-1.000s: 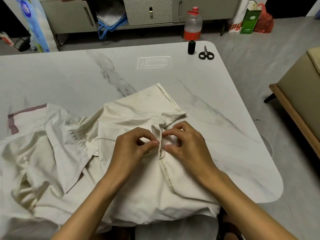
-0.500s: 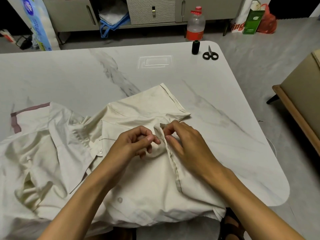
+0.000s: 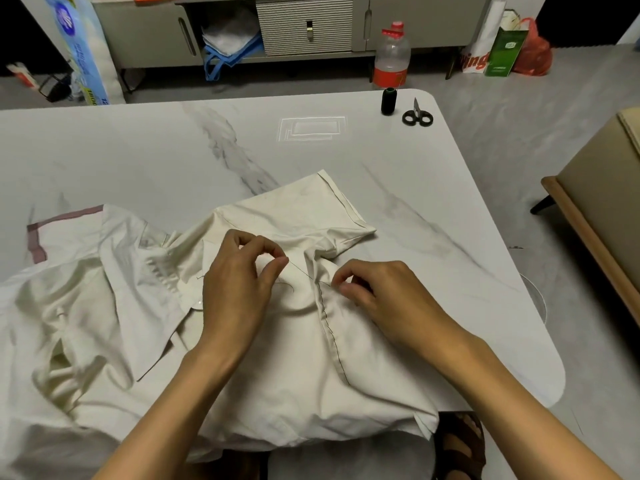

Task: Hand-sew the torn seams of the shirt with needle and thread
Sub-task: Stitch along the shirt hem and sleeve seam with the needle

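A cream shirt (image 3: 277, 368) lies crumpled on the near half of the white marble table (image 3: 138, 161). A seam (image 3: 332, 341) sewn with dark stitches runs down its middle. My left hand (image 3: 239, 285) pinches a thin needle (image 3: 300, 270) between thumb and forefinger. The needle slants down to the right to the top of the seam. A loop of dark thread (image 3: 287, 285) lies on the cloth below it. My right hand (image 3: 377, 296) pinches the shirt fabric just right of the seam's top.
A black thread spool (image 3: 388, 101) and black-handled scissors (image 3: 417, 116) sit at the table's far right corner. Beyond the table stand a plastic bottle (image 3: 392, 58) and a low cabinet (image 3: 304, 29). A padded seat (image 3: 602, 209) stands to the right.
My left hand has drawn up and left, away from the seam, with the needle in it. My right hand has slid down and right, off the fold, and now pinches the cloth beside the seam.
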The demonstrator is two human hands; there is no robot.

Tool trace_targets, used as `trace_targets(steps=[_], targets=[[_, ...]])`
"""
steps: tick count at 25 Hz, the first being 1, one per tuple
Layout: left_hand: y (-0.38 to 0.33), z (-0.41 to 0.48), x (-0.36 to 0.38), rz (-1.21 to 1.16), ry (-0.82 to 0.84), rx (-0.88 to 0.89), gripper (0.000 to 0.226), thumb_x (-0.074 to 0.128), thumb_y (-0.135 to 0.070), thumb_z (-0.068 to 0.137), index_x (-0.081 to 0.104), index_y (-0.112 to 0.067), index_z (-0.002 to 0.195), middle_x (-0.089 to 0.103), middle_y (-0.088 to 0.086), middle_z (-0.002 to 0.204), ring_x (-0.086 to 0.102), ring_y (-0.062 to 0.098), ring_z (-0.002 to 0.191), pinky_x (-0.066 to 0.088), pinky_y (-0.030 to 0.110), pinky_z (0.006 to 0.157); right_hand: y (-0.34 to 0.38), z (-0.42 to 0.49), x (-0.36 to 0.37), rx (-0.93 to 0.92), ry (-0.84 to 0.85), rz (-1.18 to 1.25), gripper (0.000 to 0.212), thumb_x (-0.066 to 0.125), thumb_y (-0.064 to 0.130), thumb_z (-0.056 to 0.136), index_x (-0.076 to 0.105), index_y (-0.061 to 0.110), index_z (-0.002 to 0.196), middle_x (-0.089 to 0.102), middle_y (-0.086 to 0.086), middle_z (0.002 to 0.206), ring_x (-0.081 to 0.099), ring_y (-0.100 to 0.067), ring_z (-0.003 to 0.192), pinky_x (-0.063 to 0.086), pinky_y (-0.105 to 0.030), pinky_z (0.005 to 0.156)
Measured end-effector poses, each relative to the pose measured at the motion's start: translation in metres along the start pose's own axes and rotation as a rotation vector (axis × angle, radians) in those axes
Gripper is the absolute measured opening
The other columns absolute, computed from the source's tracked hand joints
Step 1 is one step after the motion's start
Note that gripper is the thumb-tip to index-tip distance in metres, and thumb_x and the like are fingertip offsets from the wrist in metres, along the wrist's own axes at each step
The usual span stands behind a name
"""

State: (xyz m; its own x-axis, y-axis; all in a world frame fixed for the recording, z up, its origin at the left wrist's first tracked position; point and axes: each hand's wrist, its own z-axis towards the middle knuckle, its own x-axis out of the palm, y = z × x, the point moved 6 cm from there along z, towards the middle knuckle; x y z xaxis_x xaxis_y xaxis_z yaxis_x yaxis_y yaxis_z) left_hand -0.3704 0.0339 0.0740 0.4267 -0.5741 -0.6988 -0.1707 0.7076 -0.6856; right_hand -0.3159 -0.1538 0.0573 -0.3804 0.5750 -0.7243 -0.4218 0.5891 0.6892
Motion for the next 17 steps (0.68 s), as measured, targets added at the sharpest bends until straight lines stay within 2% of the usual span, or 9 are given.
trace_targets(steps=[2,4,5,8,11,17], targets=[[-0.004,-0.008,-0.008,0.078,-0.100,-0.003,0.009,0.070,-0.025,0.091,0.067,-0.026,0.099,0.052,-0.005,0.098,0.049,0.010,0.072,0.037,0.031,0.066,0.001,-0.001,0.005,0.001,0.013,0.001,0.015,0.057,0.022,0.095,0.071,0.026,0.100,0.055,0.022,0.069,0.051,0.001,0.068,0.035,-0.017,0.065],[-0.006,-0.023,-0.019,-0.028,-0.209,-0.046,0.005,0.067,-0.024,0.092,0.065,-0.024,0.096,0.056,-0.007,0.088,0.052,0.011,0.071,0.038,0.032,0.068,0.002,-0.001,0.005,0.001,0.002,-0.018,0.016,0.057,0.022,0.095,0.072,0.026,0.100,0.058,0.020,0.074,0.050,-0.001,0.071,0.036,-0.022,0.067],[-0.003,-0.031,-0.018,-0.123,-0.196,-0.102,0.004,0.066,-0.025,0.093,0.065,-0.023,0.089,0.059,-0.008,0.079,0.052,0.008,0.066,0.039,0.030,0.066,0.003,-0.001,0.004,0.006,-0.006,-0.023,0.016,0.057,0.022,0.096,0.072,0.026,0.100,0.060,0.018,0.076,0.051,-0.002,0.073,0.036,-0.024,0.068],[0.008,-0.053,0.016,-0.400,0.065,-0.411,0.031,0.062,-0.031,0.096,0.073,-0.017,0.071,0.058,-0.008,0.057,0.047,0.009,0.049,0.036,0.030,0.055,0.004,-0.003,0.001,0.012,-0.025,-0.045,0.016,0.058,0.024,0.096,0.073,0.025,0.100,0.071,0.013,0.089,0.059,-0.008,0.082,0.042,-0.028,0.073],[0.013,-0.056,0.040,-0.599,0.176,-0.672,0.034,0.060,-0.032,0.097,0.074,-0.011,0.075,0.057,-0.002,0.060,0.042,0.013,0.045,0.031,0.024,0.045,0.005,-0.006,-0.002,0.009,-0.022,-0.064,0.017,0.058,0.024,0.096,0.074,0.026,0.102,0.073,0.011,0.097,0.063,-0.011,0.094,0.046,-0.031,0.080],[0.013,-0.042,0.058,-0.866,0.198,-0.826,0.020,0.068,-0.028,0.092,0.071,-0.012,0.081,0.047,-0.003,0.061,0.034,0.009,0.043,0.024,0.019,0.038,0.005,-0.004,-0.005,-0.008,-0.019,-0.082,0.017,0.058,0.022,0.095,0.074,0.026,0.099,0.073,0.011,0.098,0.063,-0.013,0.095,0.048,-0.035,0.082]])
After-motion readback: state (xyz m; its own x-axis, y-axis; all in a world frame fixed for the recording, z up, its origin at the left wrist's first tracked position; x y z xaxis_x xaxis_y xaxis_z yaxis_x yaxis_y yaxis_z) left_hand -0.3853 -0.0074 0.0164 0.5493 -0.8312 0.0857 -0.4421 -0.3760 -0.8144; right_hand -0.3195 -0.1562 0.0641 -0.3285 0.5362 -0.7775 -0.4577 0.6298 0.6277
